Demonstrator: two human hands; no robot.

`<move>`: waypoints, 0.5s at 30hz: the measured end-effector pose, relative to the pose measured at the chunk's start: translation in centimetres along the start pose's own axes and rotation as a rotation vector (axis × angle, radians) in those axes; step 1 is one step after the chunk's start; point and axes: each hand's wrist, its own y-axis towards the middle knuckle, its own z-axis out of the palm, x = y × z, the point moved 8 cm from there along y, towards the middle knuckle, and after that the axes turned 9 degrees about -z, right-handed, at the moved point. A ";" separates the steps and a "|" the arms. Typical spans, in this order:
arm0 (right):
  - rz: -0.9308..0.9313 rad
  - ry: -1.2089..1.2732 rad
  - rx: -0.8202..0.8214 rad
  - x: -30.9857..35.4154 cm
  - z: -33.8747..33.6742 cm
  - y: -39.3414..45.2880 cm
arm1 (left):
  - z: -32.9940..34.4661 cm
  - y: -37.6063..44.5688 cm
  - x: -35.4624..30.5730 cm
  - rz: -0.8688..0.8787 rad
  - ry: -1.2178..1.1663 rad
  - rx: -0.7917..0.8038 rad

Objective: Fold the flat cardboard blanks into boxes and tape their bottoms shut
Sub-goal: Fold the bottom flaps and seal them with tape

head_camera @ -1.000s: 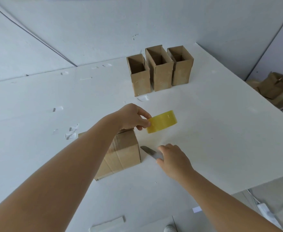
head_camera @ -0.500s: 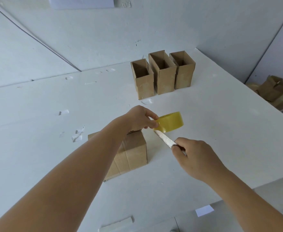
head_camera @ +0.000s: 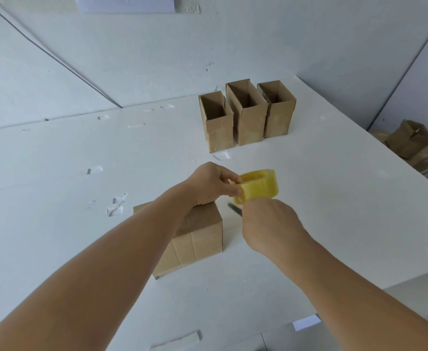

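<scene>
While left hand (head_camera: 209, 183) pinches tape roll (head_camera: 258, 187), right hand (head_camera: 266, 219) (grip hidden) touches it.

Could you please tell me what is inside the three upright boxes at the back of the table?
The three upright boxes stand open-topped, and only bare cardboard inner walls show. Their near walls cover the bottoms, so I cannot tell whether anything lies there.

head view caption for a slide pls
Left hand holds yellow tape roll, right hand works at it beside an upturned box.
</scene>
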 end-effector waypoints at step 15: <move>0.055 0.219 -0.102 -3.5 8.8 0.7 | 0.0 0.3 0.1 -0.047 -0.061 0.011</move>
